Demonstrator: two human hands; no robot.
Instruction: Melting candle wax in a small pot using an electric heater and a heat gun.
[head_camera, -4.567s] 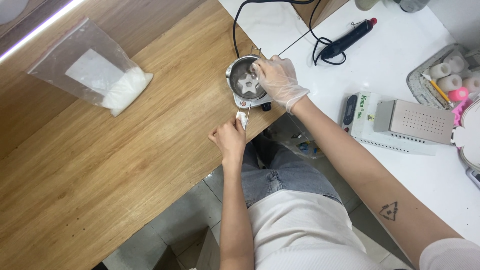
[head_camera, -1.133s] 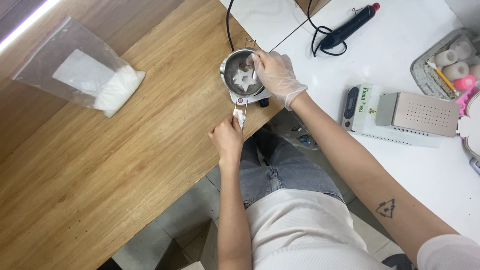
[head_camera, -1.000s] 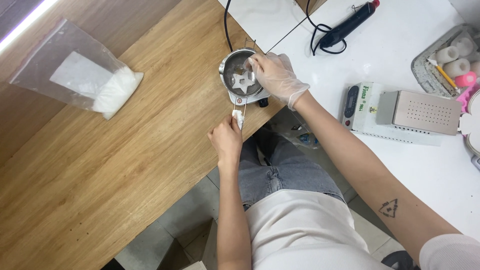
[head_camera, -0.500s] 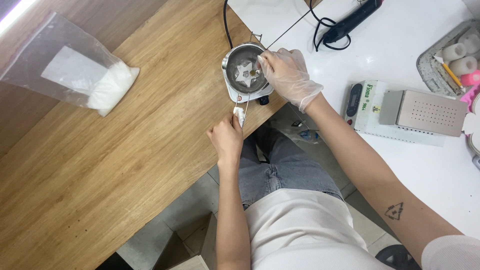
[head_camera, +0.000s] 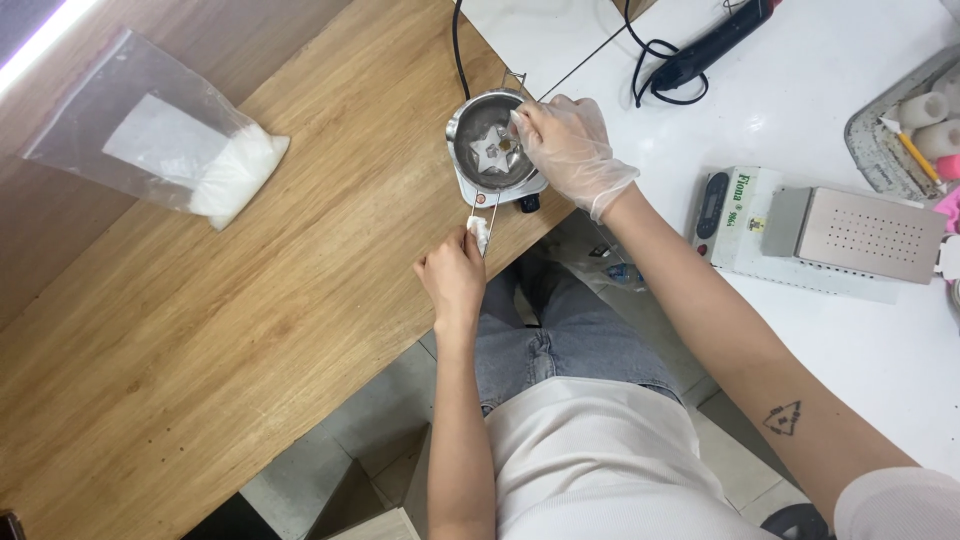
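Pot (head_camera: 487, 148) at the desk's (head_camera: 250, 300) near edge: my left hand (head_camera: 455, 280) pinches its cloth-wrapped handle (head_camera: 481, 232) steady while my gloved right hand (head_camera: 570, 150) pinches something small over the white star (head_camera: 490, 152) inside.

Hidden and cut-off parts

The grey tray (head_camera: 880, 130) runs off the right edge; the right hand (head_camera: 570, 150) covers the small metal pot's (head_camera: 470, 150) right rim.

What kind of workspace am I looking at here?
Probably a small candle-making craft bench: a small metal melting pot holding a white star-shaped wax piece, a clear bag of white flakes, and white pillar candles.
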